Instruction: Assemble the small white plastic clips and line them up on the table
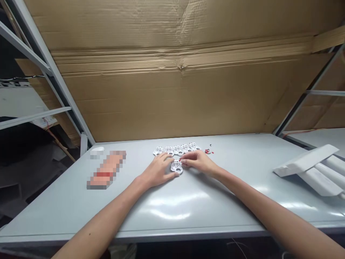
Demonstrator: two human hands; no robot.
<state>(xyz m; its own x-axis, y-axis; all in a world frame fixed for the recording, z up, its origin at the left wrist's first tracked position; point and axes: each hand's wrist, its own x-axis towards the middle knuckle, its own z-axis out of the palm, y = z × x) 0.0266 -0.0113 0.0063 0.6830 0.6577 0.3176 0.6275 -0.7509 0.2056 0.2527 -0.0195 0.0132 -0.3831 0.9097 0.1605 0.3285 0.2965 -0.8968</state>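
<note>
A small white plastic part (176, 167) with a round hole at its near end lies on the table between my hands. My left hand (159, 171) steadies it from the left, thumb at the near edge and fingers round the far side. My right hand (198, 162) pinches a tiny red piece (179, 160) against the part's upper right corner; the fingertips mostly cover that piece. Just beyond my hands, several similar white parts (178, 149) form a row. Small red and dark bits (207, 151) lie loose to the right of the row.
A tall cardboard sheet (172, 100) backs the grey table (229, 212). White wrapped packs (309, 167) rest at the right. To the left are a pixelated orange-red item (106, 171) and a small white object (97, 149). Metal frame posts (64, 86) rise at the sides.
</note>
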